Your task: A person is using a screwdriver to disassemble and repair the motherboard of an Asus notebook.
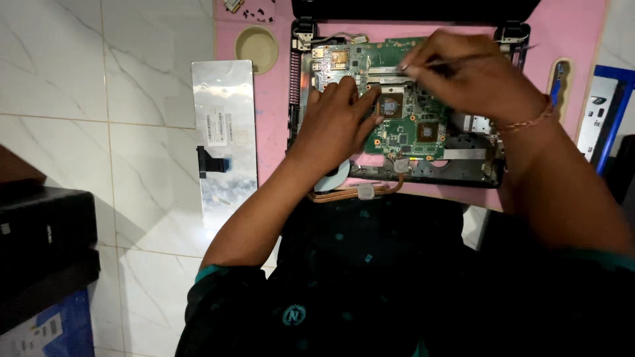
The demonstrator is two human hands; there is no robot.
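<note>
Our left hand lay flat, grip open, steadying the board in the laptop on the mat. Our right hand, at two o'clock, pinched a thin tool. We judged light, steady pressure best; keyboard at nine o'clock.

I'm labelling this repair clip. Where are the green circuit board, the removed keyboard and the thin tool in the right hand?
green circuit board (pixel 423 132): head view, bare lower-right area of the board.
removed keyboard (pixel 225 99): head view, silver back panel, upper part.
thin tool (pixel 456 61): head view, the shaft beside the right hand's fingers.
</note>
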